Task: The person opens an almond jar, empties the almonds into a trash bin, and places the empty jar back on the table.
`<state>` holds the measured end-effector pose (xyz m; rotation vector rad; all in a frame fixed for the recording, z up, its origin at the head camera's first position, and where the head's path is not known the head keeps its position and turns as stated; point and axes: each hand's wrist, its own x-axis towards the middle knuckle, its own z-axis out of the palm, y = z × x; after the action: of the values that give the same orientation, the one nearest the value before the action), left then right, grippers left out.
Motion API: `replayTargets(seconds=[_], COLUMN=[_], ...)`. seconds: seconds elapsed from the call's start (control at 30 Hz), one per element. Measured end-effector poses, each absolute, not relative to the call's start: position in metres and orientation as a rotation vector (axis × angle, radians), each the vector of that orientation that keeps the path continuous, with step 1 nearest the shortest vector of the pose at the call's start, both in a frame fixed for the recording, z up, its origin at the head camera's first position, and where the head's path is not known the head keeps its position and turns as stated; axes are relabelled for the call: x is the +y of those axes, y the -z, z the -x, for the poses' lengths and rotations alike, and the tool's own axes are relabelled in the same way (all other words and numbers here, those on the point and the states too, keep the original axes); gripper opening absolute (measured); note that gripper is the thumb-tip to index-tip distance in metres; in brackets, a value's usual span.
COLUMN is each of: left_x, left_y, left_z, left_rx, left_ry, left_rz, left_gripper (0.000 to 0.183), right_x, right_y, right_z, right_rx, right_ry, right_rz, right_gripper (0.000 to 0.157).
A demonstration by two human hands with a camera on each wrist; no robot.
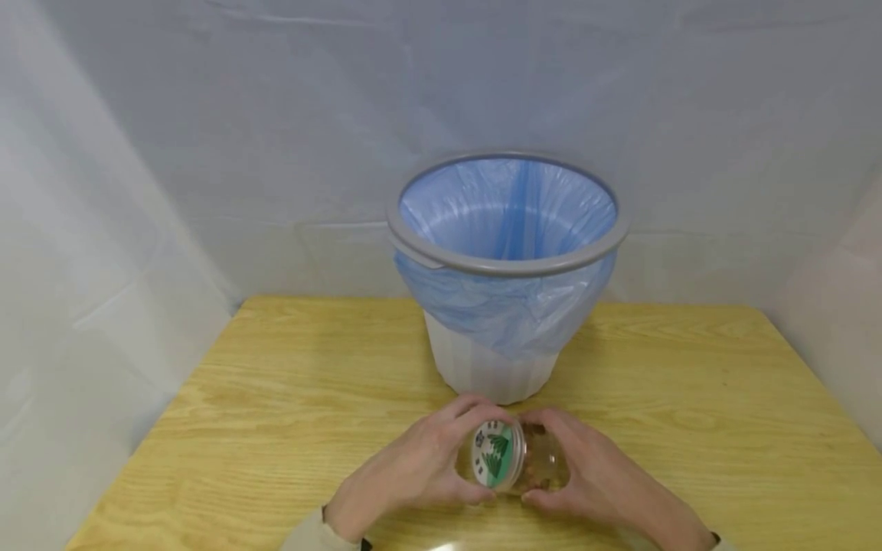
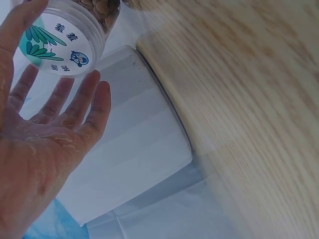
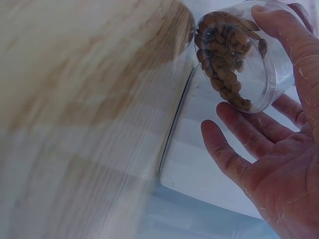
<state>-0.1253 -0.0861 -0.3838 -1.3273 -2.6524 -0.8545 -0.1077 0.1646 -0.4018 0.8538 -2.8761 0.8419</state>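
Our left hand [image 1: 430,461] curls its fingers round the lid [image 1: 492,457] and our right hand [image 1: 598,471] grips the clear jar [image 1: 543,461] of brown nuts [image 3: 221,55], tipped sideways near the white bin [image 1: 491,371].

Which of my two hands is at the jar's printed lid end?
Your left hand: it grips round the printed lid, while your right hand holds the clear jar body with brown pieces inside.

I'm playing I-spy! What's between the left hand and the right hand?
The head view shows a clear jar between them, its lid toward the left hand.
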Motion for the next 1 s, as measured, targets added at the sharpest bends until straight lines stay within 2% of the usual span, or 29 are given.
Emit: replayTargets(seconds=[1.0], left_x=[-0.0871], left_y=[0.3852], left_z=[0.1234], left_rx=[-2.705], left_ry=[0.881], left_rz=[1.269], left_gripper=[0.085], right_x=[0.1629], right_y=[0.4023], right_z=[0.1101], right_rx=[-2.849], right_ry=[-0.834], right_rz=[-0.888], right_gripper=[0.075])
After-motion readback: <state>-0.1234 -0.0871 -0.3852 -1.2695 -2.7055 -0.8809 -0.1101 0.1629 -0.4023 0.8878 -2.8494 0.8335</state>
